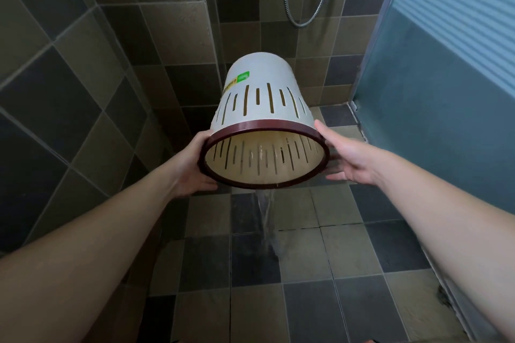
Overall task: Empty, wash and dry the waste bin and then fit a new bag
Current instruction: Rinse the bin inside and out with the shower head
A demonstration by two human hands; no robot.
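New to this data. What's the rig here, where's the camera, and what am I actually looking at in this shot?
There is no robot: a person works with two bare hands, and the single wide-angle camera is worn on their head, looking forward and down. That is why both forearms reach in from the bottom of the picture.

The left hand and the right hand hold a white waste bin by its dark red rim, one on each side. The bin has slots in its wall and a green sticker. It is tipped with its opening towards the camera, and a stream of water runs off the lower edge of the rim onto the tiled floor.

The place is a tiled shower corner: a shower hose hangs on the back wall, and a frosted glass door stands at right.
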